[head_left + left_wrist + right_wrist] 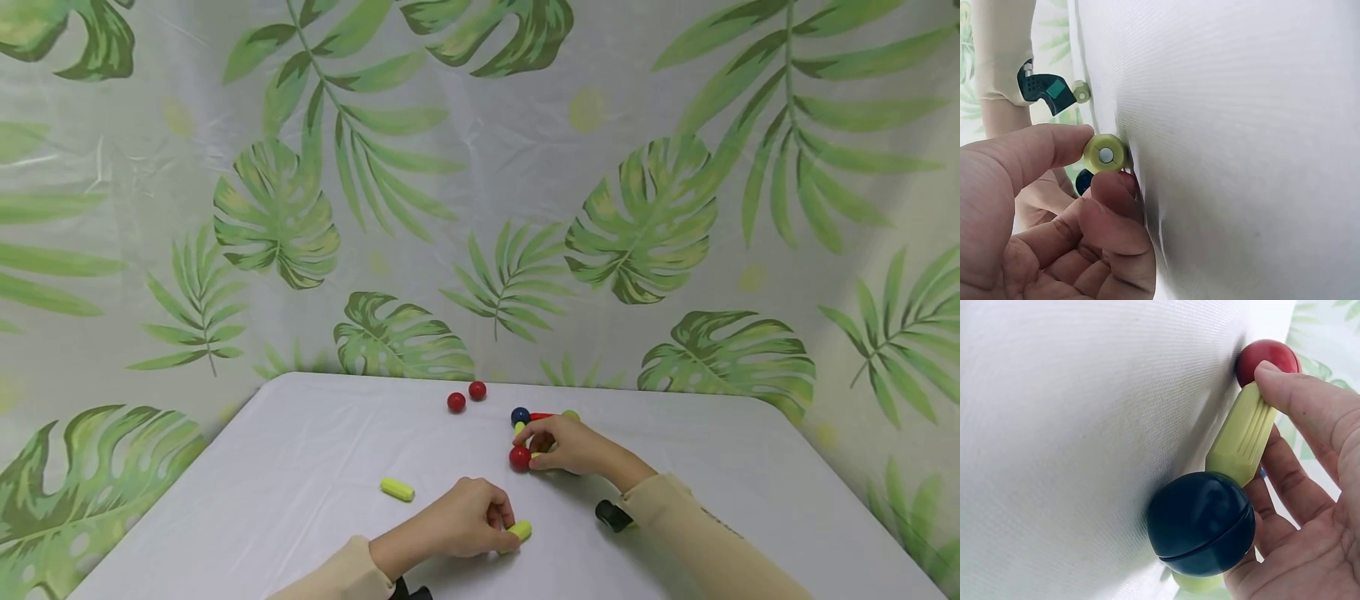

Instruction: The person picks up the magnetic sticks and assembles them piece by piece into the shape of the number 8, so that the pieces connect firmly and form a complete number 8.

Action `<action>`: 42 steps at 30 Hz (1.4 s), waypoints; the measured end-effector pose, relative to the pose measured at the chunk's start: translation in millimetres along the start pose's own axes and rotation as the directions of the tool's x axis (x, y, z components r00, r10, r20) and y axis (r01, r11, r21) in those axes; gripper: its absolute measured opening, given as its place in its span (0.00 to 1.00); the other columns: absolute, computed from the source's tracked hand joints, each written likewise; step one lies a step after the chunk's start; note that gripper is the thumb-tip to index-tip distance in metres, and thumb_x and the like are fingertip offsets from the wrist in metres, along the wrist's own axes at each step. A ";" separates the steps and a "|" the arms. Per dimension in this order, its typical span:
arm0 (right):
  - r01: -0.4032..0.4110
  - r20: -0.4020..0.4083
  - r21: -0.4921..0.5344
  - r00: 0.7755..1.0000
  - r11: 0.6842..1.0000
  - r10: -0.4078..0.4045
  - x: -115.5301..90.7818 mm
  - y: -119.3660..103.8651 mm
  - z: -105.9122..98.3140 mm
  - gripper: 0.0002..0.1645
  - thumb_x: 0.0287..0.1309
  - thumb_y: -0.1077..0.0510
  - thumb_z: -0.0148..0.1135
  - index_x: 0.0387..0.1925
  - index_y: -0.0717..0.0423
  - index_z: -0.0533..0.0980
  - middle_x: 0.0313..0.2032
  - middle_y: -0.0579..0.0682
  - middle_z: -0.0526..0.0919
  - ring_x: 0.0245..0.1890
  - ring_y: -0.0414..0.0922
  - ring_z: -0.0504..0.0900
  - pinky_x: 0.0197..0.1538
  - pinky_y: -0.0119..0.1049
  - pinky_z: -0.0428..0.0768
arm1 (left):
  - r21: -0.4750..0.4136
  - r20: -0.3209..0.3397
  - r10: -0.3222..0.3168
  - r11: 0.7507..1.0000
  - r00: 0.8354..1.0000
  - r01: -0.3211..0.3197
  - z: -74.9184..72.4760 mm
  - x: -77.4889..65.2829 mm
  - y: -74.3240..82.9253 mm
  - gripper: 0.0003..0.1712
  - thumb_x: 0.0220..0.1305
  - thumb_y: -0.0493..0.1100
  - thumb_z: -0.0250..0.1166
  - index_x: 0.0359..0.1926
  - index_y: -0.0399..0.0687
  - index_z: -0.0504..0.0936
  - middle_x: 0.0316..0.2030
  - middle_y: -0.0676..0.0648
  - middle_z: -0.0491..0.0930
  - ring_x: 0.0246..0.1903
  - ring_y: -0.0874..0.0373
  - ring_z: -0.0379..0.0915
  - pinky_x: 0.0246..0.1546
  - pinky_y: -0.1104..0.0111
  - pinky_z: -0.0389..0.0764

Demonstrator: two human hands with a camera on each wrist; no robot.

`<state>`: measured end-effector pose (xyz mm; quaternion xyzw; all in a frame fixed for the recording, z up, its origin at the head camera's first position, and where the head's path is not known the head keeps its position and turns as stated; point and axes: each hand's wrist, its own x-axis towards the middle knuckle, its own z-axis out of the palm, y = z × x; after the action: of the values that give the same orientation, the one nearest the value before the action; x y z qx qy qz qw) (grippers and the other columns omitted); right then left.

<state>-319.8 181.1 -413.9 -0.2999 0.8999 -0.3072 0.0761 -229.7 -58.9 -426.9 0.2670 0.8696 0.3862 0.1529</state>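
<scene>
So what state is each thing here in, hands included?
Left hand: pinching a yellow rod.
Right hand: holding a second yellow rod.
Red ball: at one end of that rod.
Dark blue ball: at its other end.
Leftmost rod: lying loose on the table.
Leftmost red ball: resting loose.
Neighbouring red ball: also loose.

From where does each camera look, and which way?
Head: on the head, looking forward and down at the table; left hand, right hand, sleeves show.
Left wrist: worn there, facing a yellow stick; left hand near, right arm behind.
Right wrist: worn there, facing red ball and dark ball; right hand shows.
Head and left wrist share that yellow stick.
</scene>
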 end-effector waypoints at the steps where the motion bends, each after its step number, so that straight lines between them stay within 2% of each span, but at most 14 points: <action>1: 0.000 -0.001 -0.001 1.000 1.000 0.000 -0.1 0.0 0.0 0.18 0.63 0.64 0.76 0.54 0.51 0.86 0.40 0.46 0.88 0.40 0.37 0.84 0.48 0.30 0.84 | -0.008 0.003 -0.003 1.000 1.000 0.003 0.1 0.8 0.0 0.09 0.60 0.42 0.79 0.30 0.51 0.85 0.20 0.57 0.76 0.21 0.67 0.67 0.25 0.77 0.66; 6: -0.006 -0.002 0.000 1.000 1.000 0.006 -0.3 0.0 0.2 0.18 0.63 0.63 0.76 0.54 0.51 0.86 0.40 0.46 0.88 0.40 0.37 0.84 0.48 0.31 0.84 | -0.045 0.008 -0.030 0.999 1.000 0.030 -0.1 5.5 -1.9 0.06 0.61 0.42 0.77 0.30 0.51 0.87 0.21 0.56 0.78 0.22 0.66 0.70 0.24 0.76 0.68; 9: -0.011 0.000 0.001 1.000 1.000 0.011 0.2 0.5 0.4 0.18 0.63 0.63 0.76 0.54 0.51 0.86 0.40 0.46 0.88 0.40 0.37 0.83 0.48 0.32 0.84 | -0.086 -0.012 -0.061 0.995 0.998 0.060 0.3 9.6 -4.5 0.05 0.62 0.41 0.75 0.30 0.50 0.88 0.21 0.55 0.80 0.20 0.65 0.72 0.23 0.75 0.70; 13: -0.018 0.000 -0.004 1.000 1.000 0.018 1.5 1.9 1.1 0.18 0.64 0.63 0.76 0.55 0.50 0.86 0.39 0.45 0.88 0.40 0.38 0.83 0.48 0.32 0.84 | -0.189 -0.026 -0.102 0.977 0.994 0.095 0.6 13.6 -8.2 0.05 0.65 0.41 0.73 0.31 0.48 0.89 0.19 0.53 0.81 0.18 0.64 0.75 0.22 0.75 0.75; 21: -0.008 0.003 -0.014 1.000 1.000 0.008 4.4 3.3 0.4 0.18 0.64 0.63 0.76 0.55 0.51 0.86 0.38 0.44 0.88 0.40 0.37 0.83 0.49 0.31 0.84 | -0.358 -0.042 -0.169 0.923 0.985 0.143 -0.3 19.9 -12.2 0.08 0.69 0.42 0.71 0.33 0.42 0.90 0.20 0.51 0.84 0.18 0.65 0.80 0.26 0.75 0.83; 28: -0.022 0.015 0.003 1.000 1.000 0.022 4.5 0.9 -1.8 0.18 0.63 0.64 0.75 0.54 0.51 0.86 0.39 0.45 0.89 0.42 0.39 0.85 0.51 0.35 0.85 | -0.503 -0.044 -0.253 0.842 0.967 0.197 1.1 32.9 -17.6 0.09 0.71 0.41 0.70 0.41 0.37 0.88 0.26 0.47 0.86 0.21 0.64 0.84 0.29 0.75 0.86; 32: -0.019 0.017 0.010 1.000 1.000 0.019 4.3 2.1 -2.1 0.18 0.63 0.64 0.75 0.54 0.51 0.86 0.39 0.45 0.89 0.42 0.39 0.85 0.51 0.34 0.84 | -0.537 -0.052 -0.270 0.819 0.961 0.201 1.4 39.2 -18.8 0.11 0.72 0.42 0.70 0.42 0.36 0.88 0.27 0.45 0.89 0.22 0.63 0.85 0.30 0.75 0.86; 42: -0.013 0.010 -0.015 1.000 1.000 0.013 4.5 1.1 -2.0 0.18 0.64 0.63 0.76 0.54 0.50 0.86 0.38 0.43 0.89 0.41 0.38 0.85 0.49 0.32 0.83 | -0.557 -0.056 -0.299 0.801 0.953 0.218 -0.9 46.0 -15.3 0.13 0.74 0.44 0.68 0.42 0.35 0.88 0.28 0.43 0.89 0.24 0.62 0.88 0.30 0.74 0.86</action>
<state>-324.7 180.2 -412.8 -0.2963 0.9037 -0.2984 0.0804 -272.7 -41.2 -440.6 0.0631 0.7605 0.6106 0.2117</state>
